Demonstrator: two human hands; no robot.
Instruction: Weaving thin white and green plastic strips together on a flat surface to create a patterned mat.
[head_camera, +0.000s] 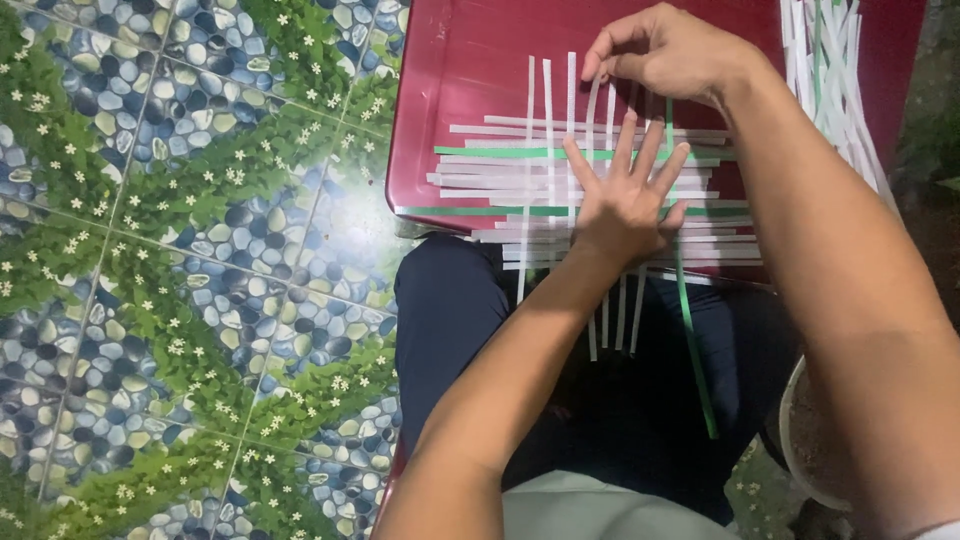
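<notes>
- A patterned tile floor (180, 250), printed with pebbles, leaves and small white flowers, is seen at the left, beside the dark red surface (460, 90) that carries the work.
- A woven mat of paper strips (500, 180) is laid across the near edge of that surface; it is made of white strips crossed at right angles, with a few green strips among them, and several upright ends hang past the near edge over the lap.
- The left hand (625, 195) is laid flat on the weave, fingers spread and released, nothing being grasped.
- One upright white strip (592, 110) is pinched near its top end by the right hand (665, 50), toward the far edge.
- A long green strip (692, 340) is seen running down off the near edge.
- A loose bundle of spare strips (830, 70) lies at the right edge, cut off by the frame.
- The part of the weave under the left palm is hidden.
</notes>
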